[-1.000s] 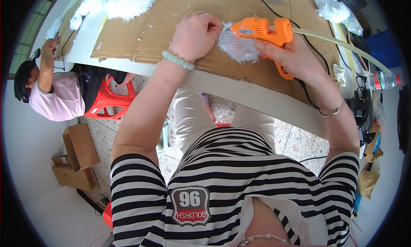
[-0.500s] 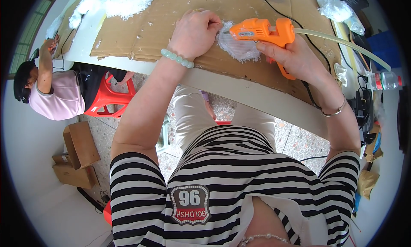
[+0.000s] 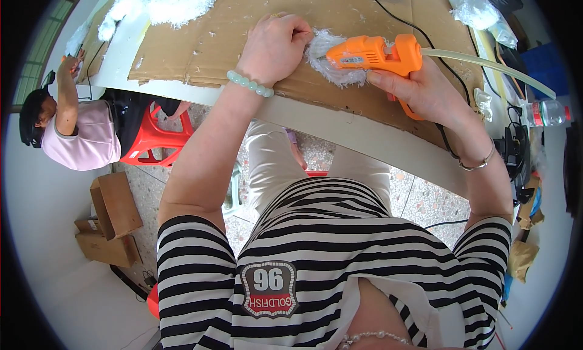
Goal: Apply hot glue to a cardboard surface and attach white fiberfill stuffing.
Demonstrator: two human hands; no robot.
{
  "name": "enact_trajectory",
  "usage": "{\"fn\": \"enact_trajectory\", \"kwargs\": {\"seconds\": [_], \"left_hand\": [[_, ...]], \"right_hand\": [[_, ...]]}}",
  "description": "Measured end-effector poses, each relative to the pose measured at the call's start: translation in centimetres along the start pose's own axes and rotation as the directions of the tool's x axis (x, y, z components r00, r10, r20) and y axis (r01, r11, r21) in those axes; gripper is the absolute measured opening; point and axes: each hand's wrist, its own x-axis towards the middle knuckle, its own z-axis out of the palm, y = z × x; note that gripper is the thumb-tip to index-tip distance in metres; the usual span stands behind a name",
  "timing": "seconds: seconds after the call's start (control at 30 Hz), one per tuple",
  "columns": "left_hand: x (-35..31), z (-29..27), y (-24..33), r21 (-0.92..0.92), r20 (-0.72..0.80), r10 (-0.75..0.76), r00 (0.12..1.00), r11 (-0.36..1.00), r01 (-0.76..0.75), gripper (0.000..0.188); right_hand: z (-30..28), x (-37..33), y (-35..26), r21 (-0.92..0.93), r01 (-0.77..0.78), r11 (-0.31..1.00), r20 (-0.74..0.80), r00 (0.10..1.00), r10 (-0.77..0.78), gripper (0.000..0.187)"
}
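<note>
My right hand (image 3: pixel 419 89) grips an orange glue gun (image 3: pixel 376 55) with a pale glue stick (image 3: pixel 486 61) sticking out of its back. The gun's nozzle points left into a small white fluffy piece (image 3: pixel 331 58) lying on a brown cardboard sheet (image 3: pixel 206 40). My left hand (image 3: pixel 276 46), with a pale green bead bracelet on the wrist, pinches the left edge of that fluffy piece and presses it onto the cardboard. A black cord (image 3: pixel 388 13) runs across the cardboard behind the gun.
White stuffing (image 3: pixel 164 1) is piled at the table's far left, more lies at the far right (image 3: pixel 477 10). A plastic bottle (image 3: pixel 543 113) lies at the right. Another person in pink (image 3: pixel 79 137) sits at left by a red stool (image 3: pixel 152 140). Cardboard boxes (image 3: pixel 112 219) stand on the floor.
The glue gun's nozzle has shifted slightly left, closer to my left hand's fingers on the fluffy piece. Both hands stay in nearly the same place.
</note>
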Motion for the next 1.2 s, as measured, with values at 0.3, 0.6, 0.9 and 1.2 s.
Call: {"fn": "enact_trajectory", "kwargs": {"seconds": [0.3, 0.6, 0.9, 1.2], "left_hand": [[-0.4, -0.9, -0.5, -0.043, -0.092, 0.1, 0.991, 0.994, -0.104, 0.007], [-0.7, -1.1, 0.9, 0.115, -0.035, 0.151, 0.988, 0.983, -0.146, 0.007], [-0.2, -0.8, 0.7, 0.053, 0.054, 0.055, 0.997, 0.997, -0.057, 0.013], [-0.6, -0.7, 1.2, 0.032, -0.041, 0.134, 0.99, 0.991, -0.133, 0.009]], "right_hand": [[-1.6, -0.6, 1.1, 0.246, 0.099, 0.964, -0.024, 0.995, -0.096, 0.028], [-0.9, 0.5, 1.9, 0.523, 0.173, 0.835, -0.317, 0.948, 0.002, 0.037], [-0.6, 0.3, 2.1, 0.419, 0.216, 0.882, -0.192, 0.97, -0.147, 0.029], [0.1, 1.0, 1.0, 0.044, 0.083, 0.996, -0.113, 0.991, -0.078, 0.033]]}}
